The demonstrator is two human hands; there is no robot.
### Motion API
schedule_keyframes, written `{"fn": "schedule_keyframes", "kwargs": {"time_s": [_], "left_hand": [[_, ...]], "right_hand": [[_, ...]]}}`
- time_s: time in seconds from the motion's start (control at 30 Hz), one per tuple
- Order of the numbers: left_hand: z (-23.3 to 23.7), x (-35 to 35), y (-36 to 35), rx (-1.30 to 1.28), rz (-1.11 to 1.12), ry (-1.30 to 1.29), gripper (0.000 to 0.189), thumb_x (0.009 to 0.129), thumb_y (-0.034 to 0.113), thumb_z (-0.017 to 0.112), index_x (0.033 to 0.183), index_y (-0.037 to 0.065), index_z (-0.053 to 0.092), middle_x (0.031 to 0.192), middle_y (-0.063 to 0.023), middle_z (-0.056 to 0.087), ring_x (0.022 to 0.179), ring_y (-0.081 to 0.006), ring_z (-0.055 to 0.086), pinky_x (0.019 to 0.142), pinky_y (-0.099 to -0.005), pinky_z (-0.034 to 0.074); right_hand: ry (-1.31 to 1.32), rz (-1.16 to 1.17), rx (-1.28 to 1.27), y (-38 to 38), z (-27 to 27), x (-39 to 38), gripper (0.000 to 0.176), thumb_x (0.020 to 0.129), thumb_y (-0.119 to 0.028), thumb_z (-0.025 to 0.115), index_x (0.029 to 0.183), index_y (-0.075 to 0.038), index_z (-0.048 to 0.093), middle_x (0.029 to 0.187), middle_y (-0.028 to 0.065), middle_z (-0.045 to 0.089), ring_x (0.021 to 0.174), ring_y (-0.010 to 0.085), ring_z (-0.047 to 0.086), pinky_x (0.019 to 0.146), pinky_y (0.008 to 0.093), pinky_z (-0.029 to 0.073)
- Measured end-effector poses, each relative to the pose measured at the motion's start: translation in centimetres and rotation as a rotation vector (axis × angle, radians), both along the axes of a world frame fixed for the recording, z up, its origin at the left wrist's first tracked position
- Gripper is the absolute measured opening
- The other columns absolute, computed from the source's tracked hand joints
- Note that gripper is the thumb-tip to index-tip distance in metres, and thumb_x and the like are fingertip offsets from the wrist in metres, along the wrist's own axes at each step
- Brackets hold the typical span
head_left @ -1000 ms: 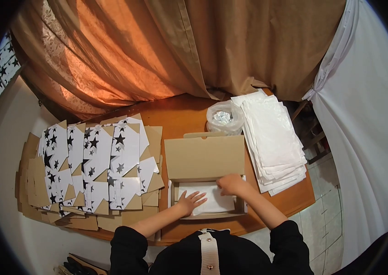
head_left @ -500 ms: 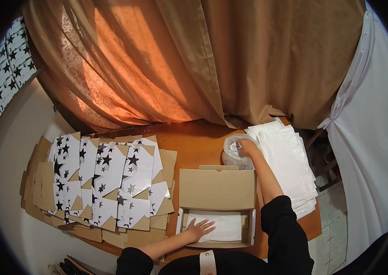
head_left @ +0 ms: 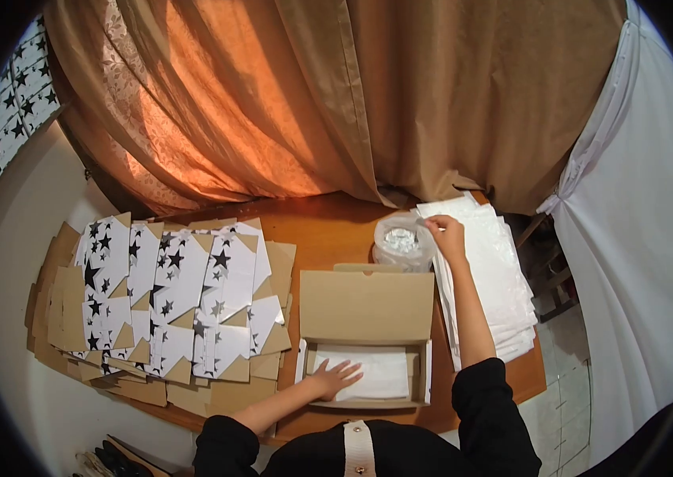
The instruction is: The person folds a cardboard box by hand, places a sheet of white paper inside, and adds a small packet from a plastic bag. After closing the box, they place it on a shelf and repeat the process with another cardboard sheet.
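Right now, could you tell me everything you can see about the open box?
The box looks like plain brown cardboard, with white showing at its left and right ends. Its lid is swung back, away from the person, with a narrow flap along the far edge and a small notch. Inside lies a flat white sheet; the left hand rests on it, fingers spread. The box sits on a wooden table, near its front edge.

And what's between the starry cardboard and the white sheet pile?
In the head view: the open box, left hand inside, and the plastic bag beyond it, on the table.
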State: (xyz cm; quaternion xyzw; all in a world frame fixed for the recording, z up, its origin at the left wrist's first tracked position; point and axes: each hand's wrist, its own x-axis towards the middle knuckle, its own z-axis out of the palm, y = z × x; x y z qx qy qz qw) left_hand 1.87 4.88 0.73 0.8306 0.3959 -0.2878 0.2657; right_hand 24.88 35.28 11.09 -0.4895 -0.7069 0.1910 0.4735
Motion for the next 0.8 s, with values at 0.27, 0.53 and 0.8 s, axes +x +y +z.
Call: {"fn": "schedule_keyframes", "kwargs": {"time_s": [0.27, 0.53, 0.8], "left_hand": [[0.8, -0.1, 1.0, -0.096, 0.045, -0.091, 0.069, 0.084, 0.019, 0.049, 0.141, 0.022, 0.011, 0.148, -0.0014, -0.001, 0.136, -0.0284, 0.006, 0.101, -0.0636, 0.015], [0.0, -0.7, 2.2, -0.049, 0.224, -0.303, 0.044, 0.086, 0.014, 0.043, 0.13, 0.017, 0.039, 0.143, -0.0051, 0.026, 0.131, -0.0298, 0.026, 0.1, -0.0626, 0.017], [8.9, -2.7, -2.1, 0.751, 0.842, -0.976, 0.039, 0.086, 0.018, 0.049, 0.122, 0.001, 0.046, 0.126, -0.0162, 0.047, 0.123, -0.0343, 0.037, 0.104, -0.0451, 0.023]], "right_hand": [[0.464, 0.493, -0.558, -18.3, 4.8, 0.7, 0.019, 0.082, -0.008, 0.06, 0.099, 0.001, 0.06, 0.085, 0.0026, 0.062, 0.077, 0.0079, 0.057, 0.07, 0.0219, 0.045], [-0.228, 0.115, -0.164, -28.6, -1.6, 1.1, 0.026, 0.075, -0.011, 0.063, 0.099, -0.003, 0.061, 0.112, 0.0157, 0.055, 0.105, 0.0285, 0.051, 0.089, 0.0344, 0.041], [-0.061, -0.026, -0.198, -31.6, -5.7, 3.5, 0.046, 0.081, -0.012, 0.054, 0.122, 0.006, 0.044, 0.13, 0.026, 0.039, 0.121, 0.038, 0.037, 0.101, 0.0388, 0.029]]}}
